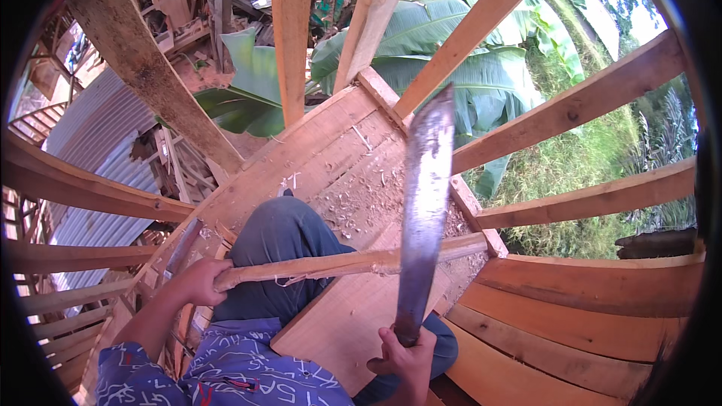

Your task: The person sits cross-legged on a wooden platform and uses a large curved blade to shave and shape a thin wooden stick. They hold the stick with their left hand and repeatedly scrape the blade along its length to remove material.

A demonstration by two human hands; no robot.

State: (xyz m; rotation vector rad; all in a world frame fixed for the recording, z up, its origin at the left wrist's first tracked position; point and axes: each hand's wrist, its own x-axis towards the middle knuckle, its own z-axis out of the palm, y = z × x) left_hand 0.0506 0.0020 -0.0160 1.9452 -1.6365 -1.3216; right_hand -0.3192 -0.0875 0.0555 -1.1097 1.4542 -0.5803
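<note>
1. The left hand (204, 283) is closed around the near end of a rough wooden stick (350, 263), beside the person's left knee (280, 237).
2. The right hand (406, 357) grips a machete (426, 195) at its lower end; the fingers hide most of the handle.
3. The machete stands nearly upright in the view, tip toward the top, its broad grey blade marked with dark stains. The blade crosses in front of the stick near the stick's far end; whether the two touch cannot be told.
4. The stick runs rightward from the left hand, across the left leg, toward the platform's right edge. A thin curl of wood hangs from its underside near the knee.
5. Below the stick, a wide flat board (338, 334) lies at a slant between the person's legs, in dark trousers. The shirt (248, 368) is blue with a pale pattern.
6. The plank platform (308, 154) carries scattered wood shavings (350, 214), thickest beyond the knee and toward the blade. Short battens (382, 95) line its right edge.
7. Wooden slats (292, 37) fan outward around the platform, and broad planks (564, 323) lie side by side at the lower right.
8. Beyond the slats are large green leaves (459, 34), grassy growth (564, 158) and, at left, corrugated metal sheets (113, 124).
</note>
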